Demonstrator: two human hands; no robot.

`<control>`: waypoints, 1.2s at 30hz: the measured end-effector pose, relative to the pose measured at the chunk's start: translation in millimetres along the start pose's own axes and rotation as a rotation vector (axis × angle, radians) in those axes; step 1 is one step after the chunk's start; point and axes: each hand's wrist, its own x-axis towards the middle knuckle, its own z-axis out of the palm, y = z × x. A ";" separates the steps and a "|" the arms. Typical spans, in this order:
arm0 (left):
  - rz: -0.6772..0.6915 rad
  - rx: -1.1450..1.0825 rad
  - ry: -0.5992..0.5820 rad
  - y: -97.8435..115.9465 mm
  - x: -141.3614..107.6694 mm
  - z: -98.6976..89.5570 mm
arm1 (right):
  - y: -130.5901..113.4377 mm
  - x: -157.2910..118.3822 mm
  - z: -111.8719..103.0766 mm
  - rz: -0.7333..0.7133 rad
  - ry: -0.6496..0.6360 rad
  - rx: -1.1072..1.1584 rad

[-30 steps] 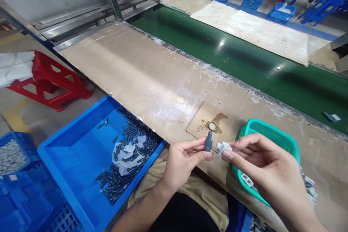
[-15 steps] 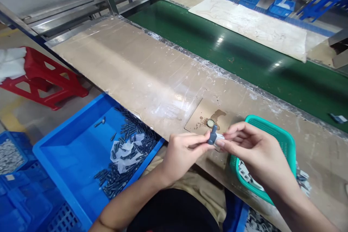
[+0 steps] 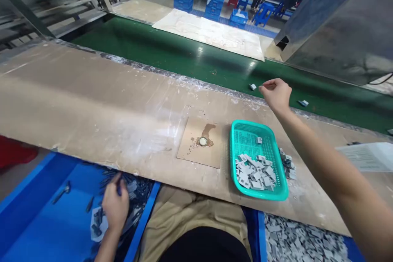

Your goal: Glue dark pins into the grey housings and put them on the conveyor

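Note:
My left hand [image 3: 116,204] reaches into the blue bin [image 3: 39,200], above a heap of dark, slim plastic parts [image 3: 143,188]. Its thumb and finger close around a dark piece, partly hidden by the hand. Over the near side of the green conveyor belt [image 3: 172,59] is my right hand [image 3: 278,95], fingers loosely curled with a small gap and nothing visible between them. Just left of its fingertips, a small grey-and-dark assembled part [image 3: 252,86] lies on the belt. Another such part [image 3: 303,103] rests farther right.
A turquoise basket [image 3: 235,172] holds light-grey clips [image 3: 256,174]. Beside it lies a cardboard square [image 3: 190,153] with a wet stain and a round cap [image 3: 203,141]. More grey pieces fill a bin [image 3: 301,241] below the table edge. Paper [image 3: 368,157] lies at right.
Both hands were together over the cardboard, holding a grey-and-dark part. They have separated: my left went down into the blue bin, my right out over the belt. The view has turned right.

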 end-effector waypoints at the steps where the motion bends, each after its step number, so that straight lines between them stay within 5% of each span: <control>1: 0.027 0.074 -0.175 -8.4 3.4 12.8 | -0.4 -18.9 -10.7 -0.051 -0.034 0.003; 3: 0.039 0.161 -0.413 -14.5 12.9 35.4 | -1.3 -64.2 -31.0 -0.156 -0.210 -0.011; 6: 0.042 0.203 -0.536 -10.5 23.7 53.9 | 2.5 -130.7 -49.1 -0.288 -0.599 -0.090; 10: 0.009 0.268 -0.583 -7.8 18.5 49.1 | 13.1 -177.0 -46.3 -0.366 -0.708 -0.110; 20: -0.163 0.279 -0.541 -5.4 39.0 46.3 | 14.6 -180.2 -36.2 -0.410 -0.655 0.088; 26: -0.177 0.133 -0.548 0.0 38.0 44.5 | 2.3 -166.7 -54.7 0.302 -0.708 0.602; 28: -0.191 0.088 -0.552 1.3 34.9 44.4 | -8.4 -159.1 -58.9 0.390 -0.805 0.691; 31: -0.227 0.020 -0.544 3.6 32.8 46.7 | -29.6 -153.1 -52.0 0.228 -0.884 0.601; 36: -0.344 -0.064 -0.442 9.9 38.2 47.5 | -65.1 -157.6 -12.8 -0.159 -0.767 0.461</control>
